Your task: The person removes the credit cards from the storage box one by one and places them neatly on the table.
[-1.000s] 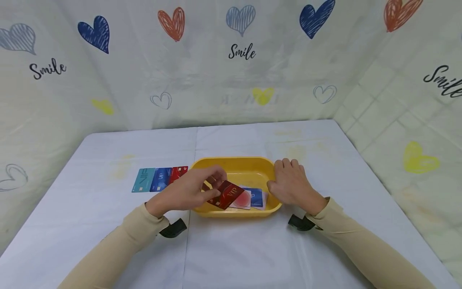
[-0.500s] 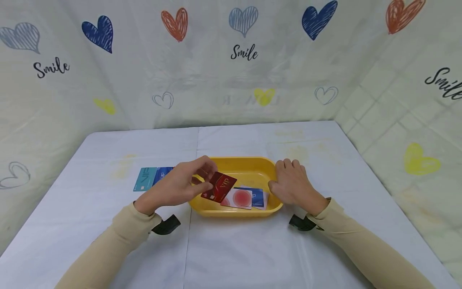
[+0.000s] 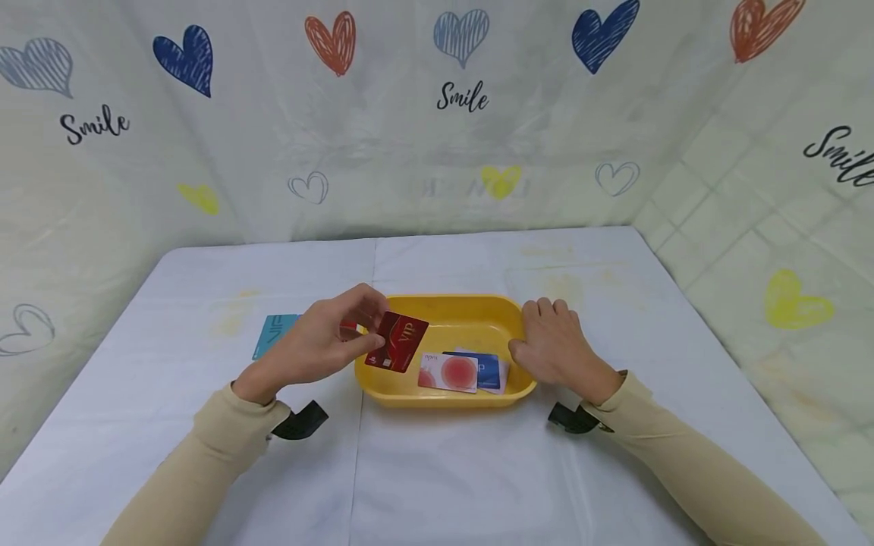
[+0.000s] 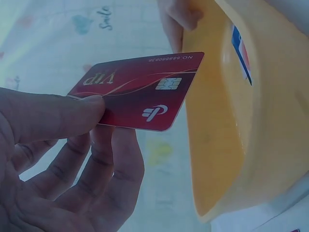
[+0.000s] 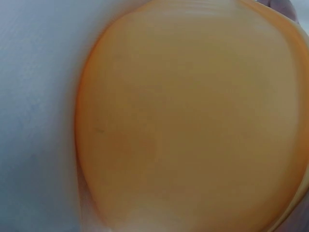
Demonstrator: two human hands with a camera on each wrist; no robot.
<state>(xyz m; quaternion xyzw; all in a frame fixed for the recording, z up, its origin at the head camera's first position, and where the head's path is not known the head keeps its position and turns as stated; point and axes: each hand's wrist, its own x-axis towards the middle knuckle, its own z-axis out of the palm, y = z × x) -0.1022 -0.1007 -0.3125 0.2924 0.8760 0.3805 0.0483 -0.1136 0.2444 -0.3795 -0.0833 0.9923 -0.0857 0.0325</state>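
A dark red VIP card (image 3: 403, 341) is pinched between the thumb and fingers of my left hand (image 3: 310, 341), above the left end of a yellow tray (image 3: 471, 330). Seen from the left wrist, the card (image 4: 140, 92) is tilted, its chip and gold lettering showing, apart from the tray wall (image 4: 217, 145). On the tray floor lie a white card with pink circles (image 3: 447, 373) and a blue card (image 3: 488, 370), with a pale one partly under them. My right hand (image 3: 556, 345) grips the tray's right rim; the right wrist view is mostly filled by the tray's outer wall (image 5: 188, 116).
Left of the tray, a teal card (image 3: 273, 334) lies on the white-covered table (image 3: 423, 470). A sliver of a bright red card (image 3: 350, 326) shows behind my left hand, which hides most of that row. A heart-printed cloth (image 3: 389, 152) hangs behind the table.
My left hand has moved left and slightly up with the dark red card, away from the cards in the tray. It now covers more of the row at left. My right hand stays put.
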